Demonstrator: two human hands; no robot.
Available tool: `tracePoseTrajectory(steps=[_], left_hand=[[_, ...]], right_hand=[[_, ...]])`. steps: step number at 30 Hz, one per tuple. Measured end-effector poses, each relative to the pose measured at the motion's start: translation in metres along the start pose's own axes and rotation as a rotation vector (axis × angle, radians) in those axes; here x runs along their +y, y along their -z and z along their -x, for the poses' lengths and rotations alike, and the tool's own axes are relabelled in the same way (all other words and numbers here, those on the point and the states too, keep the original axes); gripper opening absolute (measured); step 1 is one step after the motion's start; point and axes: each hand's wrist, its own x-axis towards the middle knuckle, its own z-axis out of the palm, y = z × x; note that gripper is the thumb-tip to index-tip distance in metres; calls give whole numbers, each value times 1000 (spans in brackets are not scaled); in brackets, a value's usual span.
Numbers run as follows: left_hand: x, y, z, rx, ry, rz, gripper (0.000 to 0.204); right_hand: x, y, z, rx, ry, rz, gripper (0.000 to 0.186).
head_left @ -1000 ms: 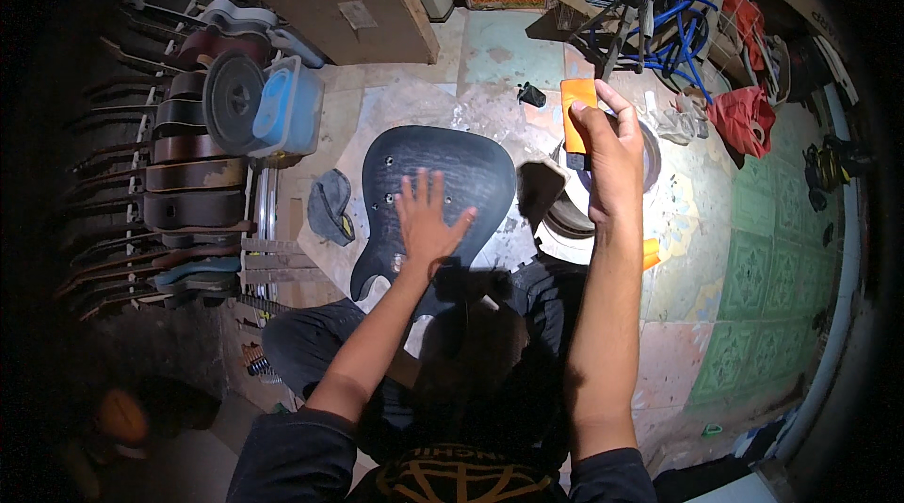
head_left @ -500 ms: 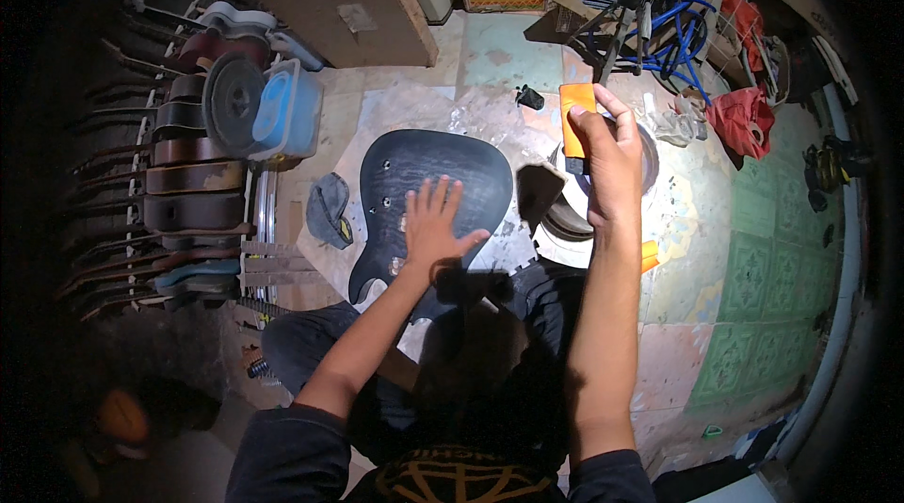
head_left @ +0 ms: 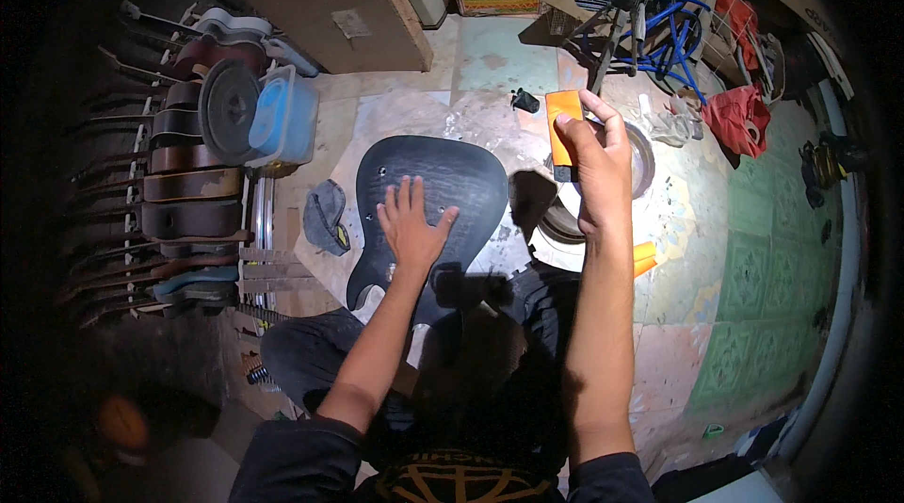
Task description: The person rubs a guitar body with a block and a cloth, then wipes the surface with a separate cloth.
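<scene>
A dark, matte solid guitar body [head_left: 461, 178] with a few drilled holes lies in front of my crossed legs. Flat on its face, fingers spread, rests my left hand [head_left: 414, 228]. Raised off to the right of the body, my right hand [head_left: 603, 169] grips an orange-faced sanding block [head_left: 563, 131] with a dark lower end, thumb pressed across it. Beneath that hand sits a round basin [head_left: 642, 173], partly hidden by the hand and forearm. A dark flat piece [head_left: 530, 197] stands between the basin and the guitar body.
Several guitars [head_left: 193, 185] hang in a row at the left. Near them are a clear plastic tub [head_left: 294, 121] and a grey cap [head_left: 326, 213]. A folded orange sheet [head_left: 645, 259] lies by my right forearm. Blue hose [head_left: 673, 41] and a red bag [head_left: 736, 121] lie at the far right.
My left hand has slid a little left over the guitar body, uncovering a hole to its right. The right hand and sanding block have shifted slightly left and down.
</scene>
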Motion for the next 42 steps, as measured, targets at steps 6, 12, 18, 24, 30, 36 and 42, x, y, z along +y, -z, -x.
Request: tracePoseTrajectory(steps=[6,12,18,24,30,36,42], left_hand=[[28,0,13,-45,-102,72,89],[5,-3,2,36,28,21,92],[6,3,2,-15,-72,10,94],[18,1,8,-38,-173,64,93],[-1,-7,5,47,-17,27,93],[11,17,3,-79,-95,-2,87],[-39,7,-36,1,232,17,90]], right_hand=[[-1,3,-1,-8,-21,12,51],[4,-4,-2,-32,17,38,52],[-2,-2,2,-17,0,26,52],[-1,0,0,-19,-6,35,51],[0,-2,1,-23,4,35,50],[-2,2,1,-13,-12,51,51],[0,5,0,-5,1,64,52]])
